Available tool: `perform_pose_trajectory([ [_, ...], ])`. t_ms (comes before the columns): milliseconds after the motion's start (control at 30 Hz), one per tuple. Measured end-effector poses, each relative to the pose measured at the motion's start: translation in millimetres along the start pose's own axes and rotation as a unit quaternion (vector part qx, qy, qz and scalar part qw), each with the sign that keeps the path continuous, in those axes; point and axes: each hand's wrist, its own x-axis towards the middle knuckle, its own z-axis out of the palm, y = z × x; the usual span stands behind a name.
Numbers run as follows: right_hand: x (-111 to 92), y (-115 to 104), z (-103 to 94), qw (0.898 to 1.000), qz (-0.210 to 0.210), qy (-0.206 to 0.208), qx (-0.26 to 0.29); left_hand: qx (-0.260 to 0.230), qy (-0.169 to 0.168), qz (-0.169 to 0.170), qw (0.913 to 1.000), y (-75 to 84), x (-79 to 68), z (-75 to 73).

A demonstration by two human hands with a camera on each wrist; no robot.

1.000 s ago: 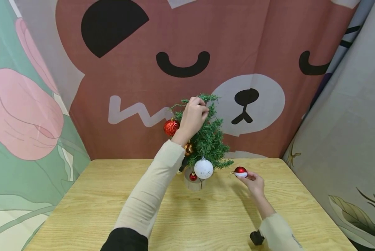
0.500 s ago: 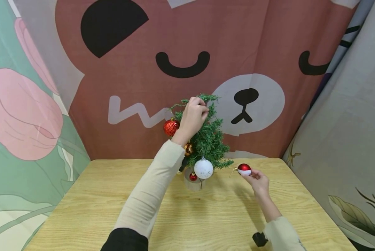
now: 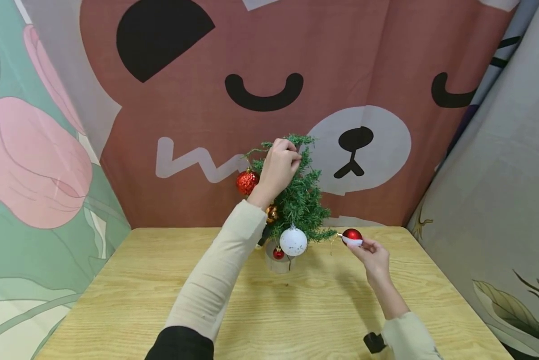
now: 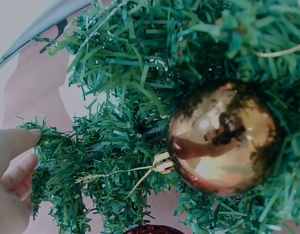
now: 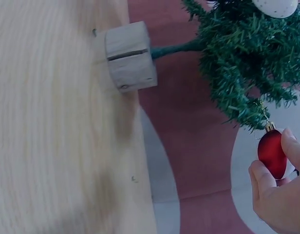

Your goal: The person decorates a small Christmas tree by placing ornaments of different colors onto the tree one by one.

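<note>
A small green artificial Christmas tree (image 3: 303, 200) stands on a wooden stump base (image 5: 130, 57). My left hand (image 3: 278, 167) is at its upper part; in the left wrist view, thumb and fingers pinch the tip of a branch (image 4: 57, 156). Between the thumb and fingers of my right hand (image 3: 374, 260) is a red and white bauble (image 5: 272, 153). Its gold cap and string point at a low right branch, with the string right at the branch tip. A shiny gold bauble (image 4: 225, 139) hangs near my left hand, partly hidden by the left forearm in the head view.
A glittery red bauble (image 3: 247, 183) hangs left on the tree. Low in front hang a white bauble (image 3: 294, 242) and a small red one (image 3: 278, 253). The wooden table (image 3: 161, 300) ends at a printed curtain (image 3: 183, 200) behind.
My right hand has moved slightly right and up with the red and white bauble, whose cap has turned toward the branch tip. The left hand stays put on the tree.
</note>
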Motion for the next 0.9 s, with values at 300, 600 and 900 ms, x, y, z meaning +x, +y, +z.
perform_pose_trajectory([
  [300,-31.5,-66.1,35.3,0.999,0.005,-0.034,0.009,0.001,-0.008,-0.006,1.0,1.2,-0.6,0.0],
  [600,-58.7,-129.3,64.2,0.997,0.004,-0.065,0.033,0.003,-0.005,-0.005,1.0,2.1,-0.7,-0.2],
  [900,20.4,-27.8,24.8,0.992,-0.029,-0.103,0.063,0.006,0.001,-0.003,1.0,2.2,-1.1,0.7],
])
